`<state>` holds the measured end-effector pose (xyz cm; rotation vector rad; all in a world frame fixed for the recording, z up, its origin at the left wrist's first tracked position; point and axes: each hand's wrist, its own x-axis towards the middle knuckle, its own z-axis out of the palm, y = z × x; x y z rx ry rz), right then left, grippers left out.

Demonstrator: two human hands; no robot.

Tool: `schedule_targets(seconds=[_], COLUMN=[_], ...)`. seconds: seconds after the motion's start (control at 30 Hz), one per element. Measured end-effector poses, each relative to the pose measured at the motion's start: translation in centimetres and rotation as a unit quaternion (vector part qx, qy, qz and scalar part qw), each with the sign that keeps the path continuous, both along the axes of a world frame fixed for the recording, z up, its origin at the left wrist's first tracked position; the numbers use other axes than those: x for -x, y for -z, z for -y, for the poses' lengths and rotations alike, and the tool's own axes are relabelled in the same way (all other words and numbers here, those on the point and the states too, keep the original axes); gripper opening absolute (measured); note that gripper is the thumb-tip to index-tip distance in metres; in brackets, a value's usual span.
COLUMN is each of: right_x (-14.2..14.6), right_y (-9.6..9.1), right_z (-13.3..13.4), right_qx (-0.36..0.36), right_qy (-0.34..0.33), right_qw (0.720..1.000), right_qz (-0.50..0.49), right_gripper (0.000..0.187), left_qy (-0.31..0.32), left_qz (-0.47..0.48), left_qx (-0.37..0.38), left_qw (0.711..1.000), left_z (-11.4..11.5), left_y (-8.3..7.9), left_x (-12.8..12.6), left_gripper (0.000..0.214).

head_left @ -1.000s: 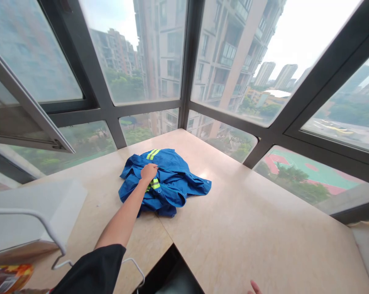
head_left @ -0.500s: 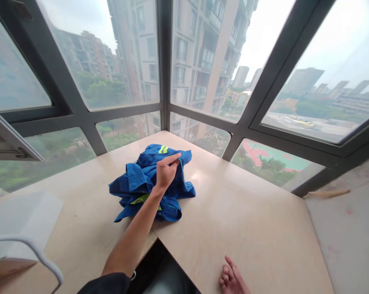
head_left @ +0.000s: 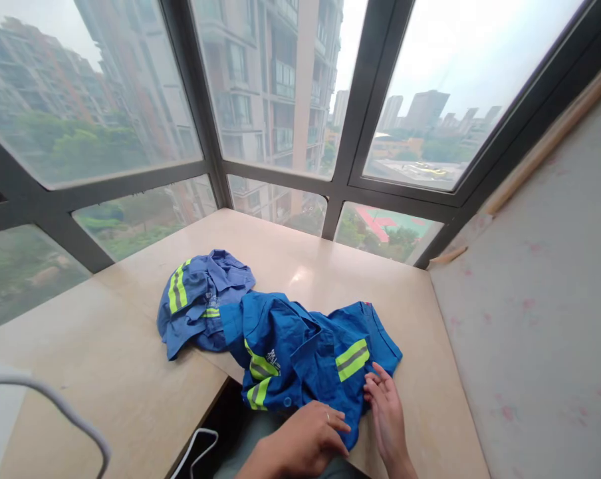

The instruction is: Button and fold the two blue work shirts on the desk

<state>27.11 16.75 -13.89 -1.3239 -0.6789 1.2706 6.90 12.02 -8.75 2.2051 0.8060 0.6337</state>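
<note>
A bright blue work jacket (head_left: 305,346) with yellow-and-grey reflective bands lies crumpled across the ledge in front of me. My left hand (head_left: 313,432), with a ring on one finger, is over its near edge, the fingers loosely bent and a gap showing between thumb and fingers. Beside the jacket's right part is my right hand (head_left: 384,409), fingers apart and palm turned inward, with nothing gripped in it. A second, paler blue work garment (head_left: 205,293) with similar bands lies bunched up to the left, partly covered by the bright jacket.
The pale ledge (head_left: 106,359) runs into a window corner with dark frames (head_left: 221,179). A floral-papered wall (head_left: 524,332) borders the right side. A grey curved tube (head_left: 56,392) stands at the lower left, and a white cable (head_left: 195,439) hangs in the dark gap below the ledge.
The view has turned right. The bright jacket has been moved right and nearer, exposing the paler garment. My left hand no longer pinches it, and my right hand has come up beside it.
</note>
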Motion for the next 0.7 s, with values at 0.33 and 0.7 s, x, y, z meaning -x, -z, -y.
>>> schedule_targets(seconds=[0.33,0.7], right_x=[-0.7,-2.8], right_y=[-0.3,-1.3], right_z=[-1.3,-3.7], right_qx=[-0.163,-0.008], right_qy=[-0.213,-0.293], right_qw=[0.857,0.746], right_qz=[0.439,0.597], right_gripper=[0.075,0.026], left_qy=[-0.432,-0.482], left_qz=[-0.086,0.042], left_qx=[-0.161,-0.023], left_qw=[0.883,0.875], left_z=[-0.1,-3.7], left_y=[0.4,0.5], left_x=[6.8,7.7], left_gripper=[0.082,0.042])
